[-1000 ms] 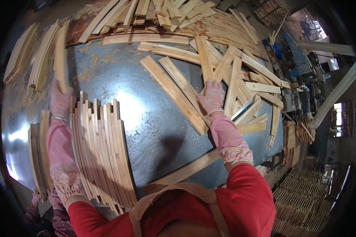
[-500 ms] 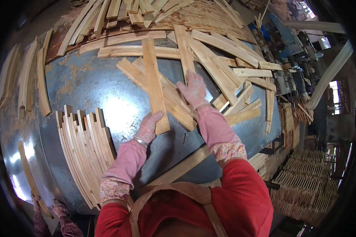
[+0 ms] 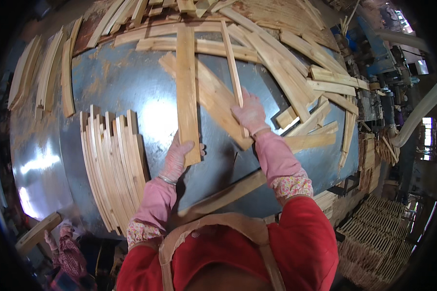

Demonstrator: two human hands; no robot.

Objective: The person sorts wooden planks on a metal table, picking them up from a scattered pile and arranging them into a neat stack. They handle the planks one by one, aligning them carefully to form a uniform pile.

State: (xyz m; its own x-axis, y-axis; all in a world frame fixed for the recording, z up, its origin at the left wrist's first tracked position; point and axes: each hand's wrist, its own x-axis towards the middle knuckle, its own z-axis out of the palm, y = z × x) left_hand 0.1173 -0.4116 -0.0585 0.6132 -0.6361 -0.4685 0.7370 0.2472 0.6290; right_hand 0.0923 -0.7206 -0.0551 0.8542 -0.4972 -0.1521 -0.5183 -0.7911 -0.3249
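Observation:
My left hand (image 3: 177,157), in a pale glove, is wrapped round the near end of a broad wooden slat (image 3: 187,92), thumb on top and fingertips showing past its right edge. Farther right, my right hand (image 3: 250,111) grips a second wooden slat (image 3: 234,65), turned up on its narrow edge, near its near end. Between the two, a wider board (image 3: 216,99) lies slanting on the grey metal table (image 3: 116,72), partly covered by the left slat. To the left of my left hand, a row of slats (image 3: 112,169) stands packed side by side.
Loose slats (image 3: 277,72) lie heaped at the back and right. More small stacks (image 3: 48,68) sit at the far left. One board (image 3: 223,196) lies along the near edge. At lower left, another person's hands (image 3: 58,233) hold a piece of wood (image 3: 39,233). Machinery (image 3: 388,97) stands at right.
The right slat has turned from flat onto its narrow edge, and my right hand now grips it. My left fingers have wrapped farther under the left slat. The other person's wood piece has swung round.

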